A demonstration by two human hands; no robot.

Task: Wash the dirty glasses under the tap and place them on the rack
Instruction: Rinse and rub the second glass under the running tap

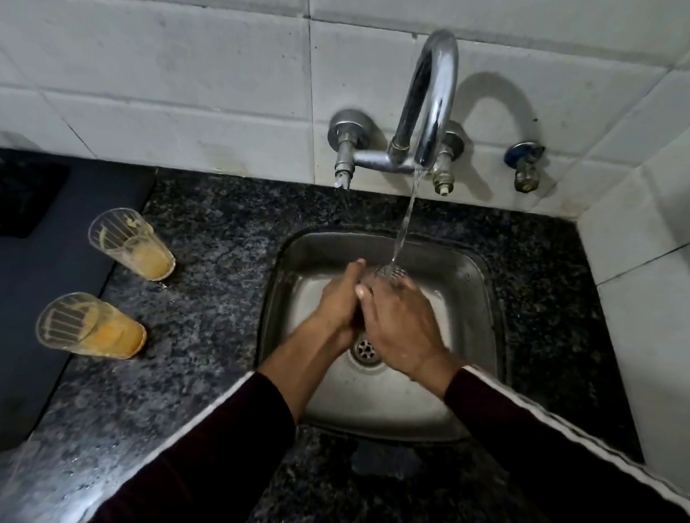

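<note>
Two dirty glasses wait on the dark speckled surface (223,228) left of the sink (460,400), while a third glass (389,271) is washed under the tap (432,100). No brand, label or writing can be read anywhere. The glass in the sink is nearly all hidden by the hands & blurred by running water (405,220); only a bit of clear ribbed rim shows where the stream hits it. Left hand (338,301) has fingers curled round the glass from the left; right hand (402,326) wraps over it from the right, thumb on top, both pressed close together above the drain (366,348). Far dirty glass (132,244) is clear w/ ribbed walls, orange residue pooled at its base & smeared up the sides. Near dirty glass (90,325) looks the same, w/ orange film over more of its walls. Both stand upright, apart from each other, beside a dark mat (25,320) whose left part is cut off. Dark sleeves w/ a white stripe run out of frame at the bottom. A small valve (523,167) sits on the tiled wall right of the tap
</note>
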